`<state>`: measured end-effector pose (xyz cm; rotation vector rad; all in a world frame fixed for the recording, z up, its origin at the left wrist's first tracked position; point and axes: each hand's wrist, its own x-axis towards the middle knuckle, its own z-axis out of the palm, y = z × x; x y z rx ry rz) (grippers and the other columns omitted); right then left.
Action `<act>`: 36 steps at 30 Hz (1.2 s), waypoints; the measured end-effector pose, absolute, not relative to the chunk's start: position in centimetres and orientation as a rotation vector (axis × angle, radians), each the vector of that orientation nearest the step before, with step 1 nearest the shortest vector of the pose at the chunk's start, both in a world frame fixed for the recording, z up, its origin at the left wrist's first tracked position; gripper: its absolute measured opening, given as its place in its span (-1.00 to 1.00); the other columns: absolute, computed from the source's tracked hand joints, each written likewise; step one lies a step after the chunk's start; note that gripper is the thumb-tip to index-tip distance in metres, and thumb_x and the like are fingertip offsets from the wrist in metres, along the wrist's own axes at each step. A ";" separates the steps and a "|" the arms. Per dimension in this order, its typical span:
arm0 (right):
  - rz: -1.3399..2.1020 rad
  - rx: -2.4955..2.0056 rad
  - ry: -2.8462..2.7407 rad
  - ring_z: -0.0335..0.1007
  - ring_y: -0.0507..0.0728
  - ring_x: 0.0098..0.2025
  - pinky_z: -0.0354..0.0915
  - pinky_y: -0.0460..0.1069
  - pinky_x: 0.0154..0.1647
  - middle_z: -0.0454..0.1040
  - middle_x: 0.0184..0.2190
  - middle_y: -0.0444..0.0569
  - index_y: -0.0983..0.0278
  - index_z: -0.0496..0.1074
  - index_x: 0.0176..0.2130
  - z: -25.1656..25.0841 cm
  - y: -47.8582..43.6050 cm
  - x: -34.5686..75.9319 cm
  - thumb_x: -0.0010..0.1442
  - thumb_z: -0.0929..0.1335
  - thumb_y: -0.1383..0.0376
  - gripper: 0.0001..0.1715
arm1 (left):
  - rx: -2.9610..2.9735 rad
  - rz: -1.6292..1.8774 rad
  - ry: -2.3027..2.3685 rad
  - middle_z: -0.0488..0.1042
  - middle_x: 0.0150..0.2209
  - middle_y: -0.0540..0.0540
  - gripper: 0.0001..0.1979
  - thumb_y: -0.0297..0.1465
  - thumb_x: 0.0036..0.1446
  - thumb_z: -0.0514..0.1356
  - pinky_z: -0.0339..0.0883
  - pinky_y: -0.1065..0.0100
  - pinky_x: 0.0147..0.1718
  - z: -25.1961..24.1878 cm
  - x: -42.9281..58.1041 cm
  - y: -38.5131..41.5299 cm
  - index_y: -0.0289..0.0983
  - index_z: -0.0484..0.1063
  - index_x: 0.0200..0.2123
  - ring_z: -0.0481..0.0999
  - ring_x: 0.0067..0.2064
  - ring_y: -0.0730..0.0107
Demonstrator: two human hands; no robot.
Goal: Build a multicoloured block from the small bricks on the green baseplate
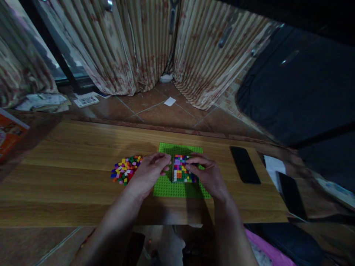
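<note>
A green studded baseplate (166, 191) lies on the wooden table. On it stands a rectangular patch of small multicoloured toy bricks (179, 168), with what looks like a clear edge around it. My right hand (206, 171) reaches over the patch's right side, thumb and fingertips drawn together at the bricks; anything between them is too small to make out. Just left of the patch, my left hand (152, 168) is closed with thumb and fingers pinched, apart from the bricks. What it holds, if anything, is hidden. Beside it lies a loose pile of coloured bricks (126, 168), partly covered by that hand.
A black phone (244, 165) rests on the table (69, 173) to the right. Past the right end are another dark flat device (291, 195) and white paper (274, 168). Striped curtains (116, 48) hang behind, above a tiled floor (155, 107). An orange printed packet (9, 133) is at far left.
</note>
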<state>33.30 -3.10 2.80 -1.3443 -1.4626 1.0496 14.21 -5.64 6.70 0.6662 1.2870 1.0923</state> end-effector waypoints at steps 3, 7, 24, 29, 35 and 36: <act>1.073 -1.322 -1.470 0.39 0.22 0.07 0.24 0.15 0.13 0.52 -0.11 -0.04 0.11 0.64 -0.41 2.6 -2.9 33.2 -0.08 0.55 0.19 -0.86 | 0.703 1.071 1.298 0.54 -0.35 -0.06 -0.75 -0.24 -0.05 0.33 0.19 0.45 -0.41 6.7 14.2 -5.6 -0.32 0.53 -0.37 0.42 -0.39 0.50; 1.090 -1.291 -1.447 0.39 0.22 0.06 0.25 0.15 0.12 0.53 -0.14 -0.06 0.11 0.62 -0.43 2.5 -2.7 33.0 -0.10 0.56 0.19 -0.86 | 0.724 1.054 1.318 0.54 -0.35 -0.05 -0.78 -0.27 -0.04 0.31 0.20 0.43 -0.39 6.7 14.2 -5.6 -0.30 0.53 -0.36 0.43 -0.37 0.49; 1.251 -1.423 -1.245 0.46 0.08 -0.34 0.38 -0.02 -0.34 0.55 -0.17 -0.05 0.23 0.47 -0.40 2.9 -2.9 32.2 -0.25 0.58 0.12 -0.59 | 0.890 1.044 1.327 0.49 -0.47 -0.02 -0.87 -0.32 0.06 0.25 0.23 0.38 -0.35 5.6 14.8 -5.5 -0.26 0.53 -0.41 0.40 -0.41 0.44; 1.285 -1.426 -1.245 0.43 0.05 -0.39 0.36 -0.03 -0.37 0.54 -0.21 -0.08 0.23 0.46 -0.41 2.9 -2.8 32.3 -0.26 0.59 0.13 -0.58 | 0.869 1.061 1.334 0.47 -0.48 0.00 -0.88 -0.34 0.06 0.24 0.22 0.40 -0.35 5.8 14.9 -5.5 -0.27 0.52 -0.41 0.37 -0.42 0.46; 1.250 -1.415 -1.248 0.43 0.06 -0.38 0.36 -0.03 -0.38 0.54 -0.26 -0.09 0.23 0.46 -0.42 2.9 -2.8 32.2 -0.26 0.59 0.11 -0.58 | 0.846 1.093 1.297 0.48 -0.47 0.00 -0.90 -0.36 0.05 0.25 0.21 0.41 -0.37 5.5 14.9 -5.4 -0.27 0.52 -0.42 0.39 -0.42 0.46; 1.251 -1.413 -1.255 0.43 0.07 -0.37 0.37 -0.03 -0.37 0.54 -0.25 -0.09 0.23 0.46 -0.42 2.8 -2.8 32.3 -0.26 0.59 0.11 -0.58 | 0.819 1.105 1.290 0.48 -0.46 -0.01 -0.90 -0.36 0.05 0.25 0.21 0.41 -0.38 5.4 14.9 -5.4 -0.27 0.52 -0.41 0.39 -0.41 0.47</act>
